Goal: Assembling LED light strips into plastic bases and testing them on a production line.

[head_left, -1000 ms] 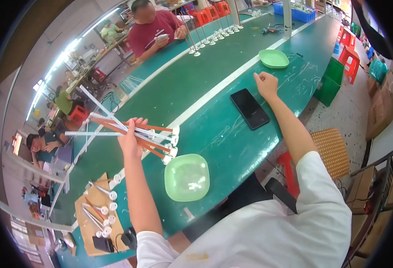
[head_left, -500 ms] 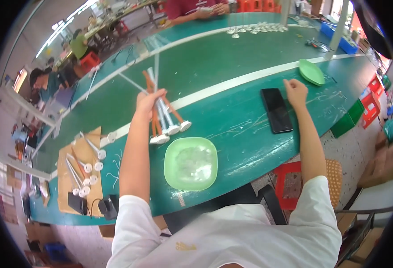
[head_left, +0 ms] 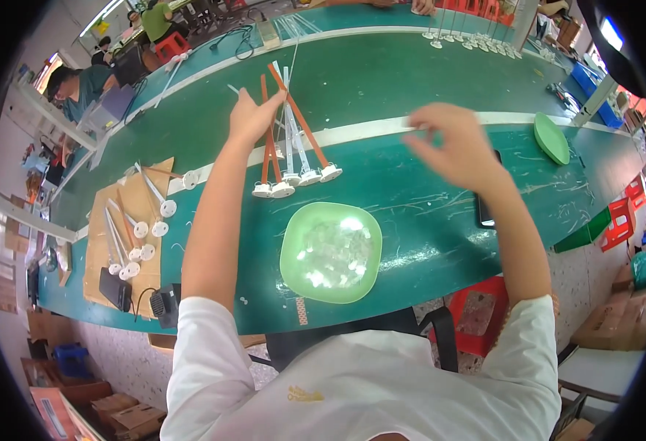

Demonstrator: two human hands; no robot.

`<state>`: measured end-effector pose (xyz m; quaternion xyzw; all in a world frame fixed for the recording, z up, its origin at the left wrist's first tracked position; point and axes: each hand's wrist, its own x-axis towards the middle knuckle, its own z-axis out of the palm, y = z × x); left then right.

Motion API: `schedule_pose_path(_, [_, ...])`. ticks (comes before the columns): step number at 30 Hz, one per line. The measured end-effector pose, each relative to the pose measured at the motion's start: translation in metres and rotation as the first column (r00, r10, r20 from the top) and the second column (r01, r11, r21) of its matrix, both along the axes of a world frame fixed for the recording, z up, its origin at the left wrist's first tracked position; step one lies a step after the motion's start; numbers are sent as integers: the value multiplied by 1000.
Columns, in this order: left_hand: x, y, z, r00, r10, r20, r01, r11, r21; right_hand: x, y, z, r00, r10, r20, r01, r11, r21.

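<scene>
My left hand (head_left: pixel 255 117) is closed round a loose bundle of orange and white strips (head_left: pixel 304 125), holding it near the top. The strips hang down and fan out a little, and each ends in a round white cap (head_left: pixel 282 190) close to the table. My right hand (head_left: pixel 451 143) is over the table to the right, blurred, with thumb and fingers apart and nothing visible between them. In front of me stands a light green square dish (head_left: pixel 287 253) with small clear or whitish pieces in it. A black phone (head_left: pixel 484 213) lies partly behind my right forearm.
A piece of cardboard (head_left: pixel 163 176) at the left carries more capped strips (head_left: pixel 150 184). Black boxes with a cable (head_left: pixel 165 305) sit at the table's near edge. A second green dish (head_left: pixel 551 138) lies at the right. Capped rods (head_left: pixel 477 45) stand at the back; other people work beyond.
My right hand has moved left, away from the phone and the far green dish, toward the bundle. My left hand has moved slightly up with the strips, and the view has shifted.
</scene>
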<state>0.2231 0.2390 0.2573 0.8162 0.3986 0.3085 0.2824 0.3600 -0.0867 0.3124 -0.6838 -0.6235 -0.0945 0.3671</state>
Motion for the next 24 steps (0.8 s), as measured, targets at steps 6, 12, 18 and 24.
schedule_pose_path(6, [-68,-38,2,956,-272,112,263,961,89,-33,77,-32,921,377,94,-338,898,-282])
schedule_pose_path(12, [-117,-50,-17,968,-243,65,225,952,208,-37,88,-40,899,356,-254,-432,814,-388])
schedule_pose_path(18, [-111,-48,-35,970,-220,102,192,954,229,-40,83,-56,867,326,-376,-459,816,-351])
schedule_pose_path(24, [-83,-58,-38,905,-377,198,348,923,165,-37,39,-42,941,233,-246,-322,843,-431])
